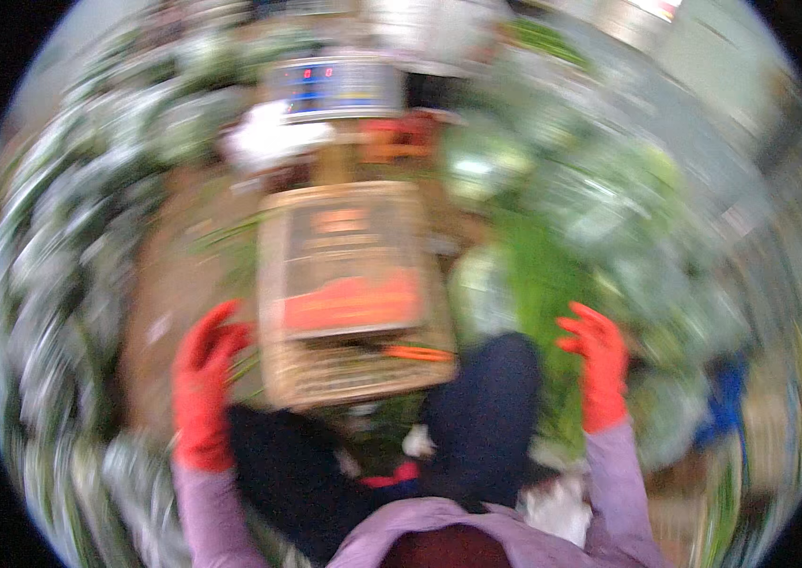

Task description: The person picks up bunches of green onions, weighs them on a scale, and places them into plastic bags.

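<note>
My left hand (209,379), in an orange-red rubber glove, hovers left of the weighing scale's platform (278,364) with its fingers apart and nothing in them. On the other side, my right hand (599,364), gloved the same way, is raised beside a heap of long green leafy stalks (547,284); its fingers are spread and hold nothing. On the platform lies a flat brown board with a dark and orange-red printed panel (353,260). An orange-handled tool (420,354), too blurred to name, rests near the platform's right front edge. Motion smears the whole picture.
Behind the platform stands the scale's display (339,88), lit with red digits. A white plastic bundle (278,137) sits just before it. Plastic-wrapped green produce (70,284) is piled along the left, and more clear bags of greens (618,208) along the right. A blue thing (724,402) lies far right.
</note>
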The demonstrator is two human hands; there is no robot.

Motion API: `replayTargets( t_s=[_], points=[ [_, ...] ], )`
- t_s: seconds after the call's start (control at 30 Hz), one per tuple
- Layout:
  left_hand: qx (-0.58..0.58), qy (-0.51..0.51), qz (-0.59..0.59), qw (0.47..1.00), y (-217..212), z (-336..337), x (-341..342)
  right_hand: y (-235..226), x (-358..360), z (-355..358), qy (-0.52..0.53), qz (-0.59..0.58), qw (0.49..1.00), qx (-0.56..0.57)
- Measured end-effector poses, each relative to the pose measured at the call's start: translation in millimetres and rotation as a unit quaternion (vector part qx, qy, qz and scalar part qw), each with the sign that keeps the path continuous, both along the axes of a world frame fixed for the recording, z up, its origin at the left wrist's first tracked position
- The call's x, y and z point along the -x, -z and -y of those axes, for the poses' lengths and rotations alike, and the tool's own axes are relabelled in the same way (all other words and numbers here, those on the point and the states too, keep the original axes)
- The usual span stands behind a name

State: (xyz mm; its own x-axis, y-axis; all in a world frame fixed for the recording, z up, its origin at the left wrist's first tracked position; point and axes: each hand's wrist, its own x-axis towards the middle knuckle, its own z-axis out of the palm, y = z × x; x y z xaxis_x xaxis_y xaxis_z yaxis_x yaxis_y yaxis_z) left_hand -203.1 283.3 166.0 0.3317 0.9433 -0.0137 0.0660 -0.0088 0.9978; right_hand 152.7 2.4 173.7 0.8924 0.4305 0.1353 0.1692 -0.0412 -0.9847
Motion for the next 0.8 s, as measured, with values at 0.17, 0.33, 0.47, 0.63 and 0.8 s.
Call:
replayTargets(
  t_s=[0.17, 0.33, 0.47, 0.63, 0.8],
  points=[
    [-0.089, 0.164, -0.155, 0.97, 113, -59, 3, -6, -40, 216, 0.221, -0.027, 0.972, 0.069],
    [0.007, 0.268, -0.151, 0.952, 105, -43, -22, 88, 44, 418, 0.457, -0.175, 0.86, 0.147],
    [-0.016, 0.295, -0.219, 0.93, 126, -50, -7, 220, 137, 440, 0.377, -0.11, 0.73, 0.559],
    [0.035, 0.276, -0.308, 0.91, 115, -48, 8, 321, 192, 392, 0.343, -0.252, 0.623, 0.656],
    [0.061, 0.297, -0.342, 0.889, 117, -45, -3, 348, 177, 440, -0.04, -0.296, 0.775, 0.557]
  ],
)
